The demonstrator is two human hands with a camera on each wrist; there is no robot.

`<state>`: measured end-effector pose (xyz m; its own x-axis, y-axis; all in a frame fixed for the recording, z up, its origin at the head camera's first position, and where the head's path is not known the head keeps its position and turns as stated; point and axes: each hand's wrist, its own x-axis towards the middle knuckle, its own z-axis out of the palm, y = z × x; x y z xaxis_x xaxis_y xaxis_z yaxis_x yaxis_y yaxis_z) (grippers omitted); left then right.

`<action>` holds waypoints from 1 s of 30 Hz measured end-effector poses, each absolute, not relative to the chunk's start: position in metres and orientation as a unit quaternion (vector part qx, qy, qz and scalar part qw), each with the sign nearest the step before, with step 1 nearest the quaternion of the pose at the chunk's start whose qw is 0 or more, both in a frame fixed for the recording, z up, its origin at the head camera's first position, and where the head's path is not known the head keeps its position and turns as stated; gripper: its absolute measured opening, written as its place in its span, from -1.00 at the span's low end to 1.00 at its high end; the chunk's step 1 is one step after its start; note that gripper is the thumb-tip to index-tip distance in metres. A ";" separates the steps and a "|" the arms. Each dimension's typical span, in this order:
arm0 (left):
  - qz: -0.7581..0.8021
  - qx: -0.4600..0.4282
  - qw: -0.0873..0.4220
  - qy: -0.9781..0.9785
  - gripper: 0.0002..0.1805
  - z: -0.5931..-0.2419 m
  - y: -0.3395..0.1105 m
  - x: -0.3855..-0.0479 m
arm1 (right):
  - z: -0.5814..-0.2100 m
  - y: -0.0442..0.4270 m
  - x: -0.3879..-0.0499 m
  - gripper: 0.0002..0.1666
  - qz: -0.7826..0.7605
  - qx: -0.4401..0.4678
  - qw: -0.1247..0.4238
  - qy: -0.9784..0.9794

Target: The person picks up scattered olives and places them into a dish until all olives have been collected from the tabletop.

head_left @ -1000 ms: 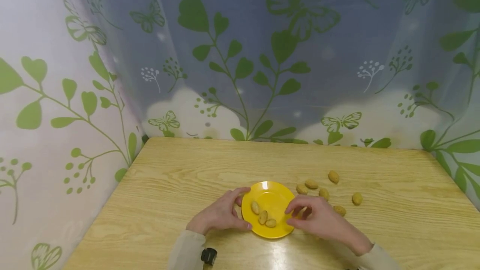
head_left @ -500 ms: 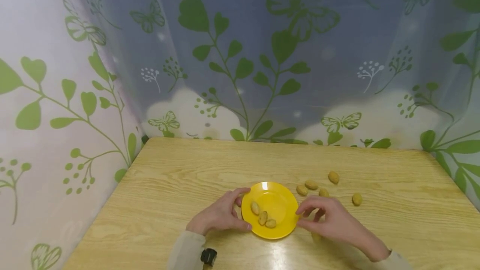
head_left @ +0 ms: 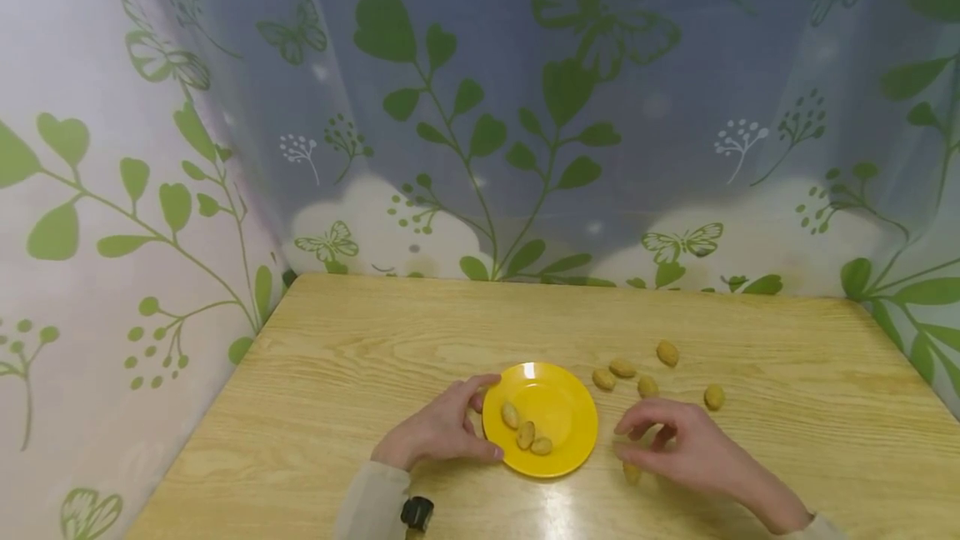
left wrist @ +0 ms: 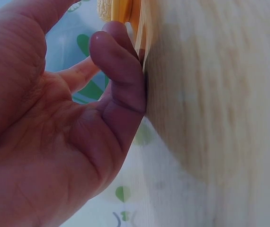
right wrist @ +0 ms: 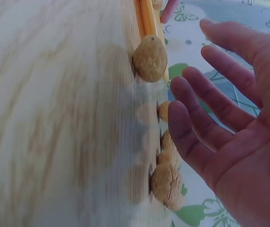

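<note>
A yellow plate [head_left: 577, 415] lies on the table, and three walnuts [head_left: 526, 436] are grouped on its left and lower part. My left hand [head_left: 444, 427] holds the plate at its left rim, thumb low and forefinger high along the edge. Right of the plate, my right hand [head_left: 678, 444] hovers low with bent, parted fingers and nothing between them. Partly under its thumb side lies one walnut [head_left: 632, 473] on the wood. In the right wrist view the fingers stand apart from that walnut [right wrist: 150, 59].
Several loose walnuts [head_left: 622, 367] lie beyond my right hand, one of them farther right [head_left: 714, 397]. The wooden table [head_left: 360, 332] meets a patterned curtain [head_left: 465, 148] at its back and left edges. A dark band-like device [head_left: 417, 513] sits at the left sleeve.
My right hand has drawn back rightward from over the plate's right rim, and a walnut beneath it has come into view. The left hand and the plate have stayed in place.
</note>
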<state>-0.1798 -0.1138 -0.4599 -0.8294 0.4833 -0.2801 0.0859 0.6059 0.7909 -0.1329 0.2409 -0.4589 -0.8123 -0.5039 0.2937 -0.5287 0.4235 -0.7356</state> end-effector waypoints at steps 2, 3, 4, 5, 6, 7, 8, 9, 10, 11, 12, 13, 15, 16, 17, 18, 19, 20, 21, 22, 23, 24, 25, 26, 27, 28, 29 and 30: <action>0.413 0.165 0.240 0.863 0.05 -0.460 -0.114 -0.179 | -0.460 0.244 -0.132 -0.78 0.436 0.306 0.015 -0.846; 0.413 0.165 0.240 0.863 0.05 -0.460 -0.114 -0.179 | -0.461 0.245 -0.131 -0.77 0.432 0.308 0.016 -0.848; 0.414 0.165 0.240 0.863 0.05 -0.460 -0.114 -0.179 | -0.461 0.247 -0.131 -0.76 0.429 0.309 0.016 -0.849; 0.413 0.165 0.240 0.863 0.05 -0.460 -0.114 -0.179 | -0.462 0.249 -0.130 -0.75 0.426 0.312 0.016 -0.849; 0.413 0.164 0.240 0.863 0.05 -0.460 -0.114 -0.179 | -0.463 0.250 -0.130 -0.74 0.422 0.310 0.016 -0.851; 0.413 0.164 0.240 0.863 0.05 -0.460 -0.114 -0.179 | -0.464 0.252 -0.129 -0.73 0.418 0.308 0.015 -0.854; 0.412 0.164 0.241 0.863 0.05 -0.461 -0.114 -0.179 | -0.465 0.254 -0.128 -0.73 0.411 0.309 0.018 -0.858; 0.412 0.163 0.241 0.863 0.05 -0.461 -0.114 -0.179 | -0.466 0.255 -0.128 -0.71 0.401 0.308 0.020 -0.862; 0.412 0.163 0.242 0.863 0.05 -0.461 -0.114 -0.179 | -0.467 0.257 -0.127 -0.71 0.394 0.305 0.020 -0.867; 0.412 0.162 0.242 0.863 0.05 -0.462 -0.114 -0.180 | -0.467 0.259 -0.127 -0.70 0.386 0.303 0.020 -0.871; 0.412 0.163 0.242 0.863 0.05 -0.462 -0.114 -0.180 | -0.468 0.261 -0.126 -0.69 0.378 0.298 0.018 -0.876; 0.412 0.163 0.243 0.863 0.05 -0.462 -0.114 -0.180 | -0.468 0.262 -0.126 -0.69 0.372 0.294 0.014 -0.880; 0.412 0.163 0.242 0.863 0.05 -0.463 -0.115 -0.180 | -0.468 0.264 -0.125 -0.68 0.367 0.287 0.001 -0.885; 0.412 0.164 0.241 0.863 0.06 -0.463 -0.115 -0.181 | -0.468 0.265 -0.126 -0.68 0.368 0.285 -0.007 -0.885; 0.411 0.165 0.239 0.864 0.06 -0.463 -0.115 -0.181 | -0.468 0.266 -0.126 -0.68 0.372 0.283 -0.015 -0.884; 0.411 0.166 0.238 0.864 0.06 -0.463 -0.115 -0.181 | -0.468 0.266 -0.126 -0.68 0.375 0.281 -0.026 -0.883; 0.411 0.167 0.237 0.864 0.06 -0.463 -0.115 -0.180 | -0.468 0.266 -0.127 -0.68 0.380 0.280 -0.036 -0.881; 0.411 0.169 0.236 0.864 0.06 -0.463 -0.115 -0.180 | -0.468 0.266 -0.127 -0.68 0.385 0.278 -0.046 -0.879; 0.411 0.169 0.235 0.865 0.06 -0.462 -0.115 -0.180 | -0.468 0.266 -0.128 -0.69 0.389 0.277 -0.056 -0.877; 0.411 0.170 0.234 0.865 0.06 -0.462 -0.115 -0.180 | -0.468 0.266 -0.128 -0.69 0.391 0.276 -0.063 -0.875; 0.410 0.170 0.234 0.865 0.06 -0.462 -0.115 -0.180 | -0.468 0.266 -0.128 -0.69 0.395 0.275 -0.070 -0.874; 0.411 0.170 0.234 0.865 0.06 -0.462 -0.115 -0.179 | -0.468 0.265 -0.128 -0.70 0.396 0.275 -0.075 -0.873; 0.411 0.171 0.233 0.864 0.06 -0.462 -0.115 -0.179 | -0.469 0.265 -0.128 -0.70 0.396 0.276 -0.076 -0.872; 0.412 0.171 0.233 0.864 0.06 -0.461 -0.115 -0.179 | -0.469 0.265 -0.129 -0.70 0.396 0.277 -0.076 -0.872; 0.412 0.170 0.234 0.864 0.06 -0.461 -0.115 -0.179 | -0.470 0.265 -0.129 -0.71 0.394 0.279 -0.072 -0.873; 0.412 0.170 0.233 0.864 0.06 -0.461 -0.115 -0.179 | -0.471 0.264 -0.128 -0.72 0.391 0.282 -0.067 -0.873; 0.412 0.171 0.233 0.864 0.06 -0.461 -0.115 -0.179 | -0.471 0.264 -0.128 -0.72 0.389 0.284 -0.062 -0.874; 0.412 0.172 0.233 0.864 0.06 -0.461 -0.115 -0.179 | -0.472 0.263 -0.128 -0.73 0.387 0.287 -0.056 -0.875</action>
